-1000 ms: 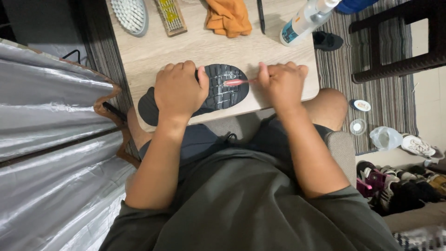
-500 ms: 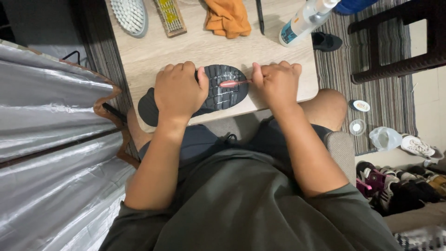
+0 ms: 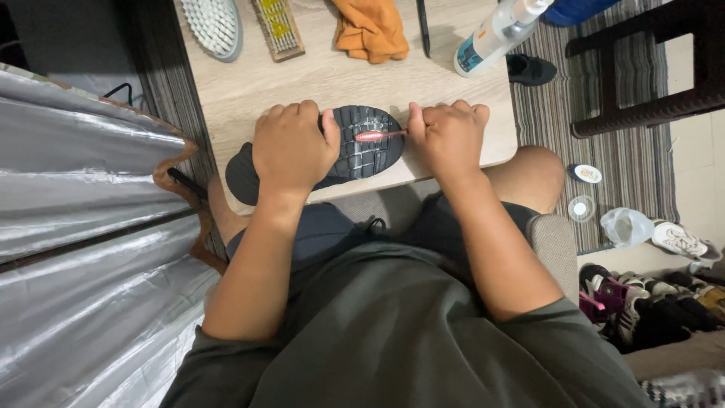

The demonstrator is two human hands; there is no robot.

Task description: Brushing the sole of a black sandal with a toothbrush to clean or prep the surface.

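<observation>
A black shoe (image 3: pixel 362 147) lies sole-up at the near edge of a light wooden table (image 3: pixel 317 75). My left hand (image 3: pixel 294 143) is clamped over the middle of the shoe and hides much of it. My right hand (image 3: pixel 449 136) is closed around a small brush whose pink bristled head (image 3: pixel 370 136) rests on the grey treads of the sole's front part. The brush handle is hidden in my fist.
At the table's far side lie a white bristle brush (image 3: pixel 214 26), a wooden brush (image 3: pixel 278 29), an orange cloth (image 3: pixel 371 29), a dark pen (image 3: pixel 424 26) and a spray bottle (image 3: pixel 495 36). A dark chair (image 3: pixel 642 83) stands right on a striped rug. Shoes (image 3: pixel 649 302) pile at lower right; silver sheeting (image 3: pixel 83 249) lies left.
My right hand has shifted slightly left, and the pink brush head has slid along the sole treads. My left hand and the shoe have stayed in place.
</observation>
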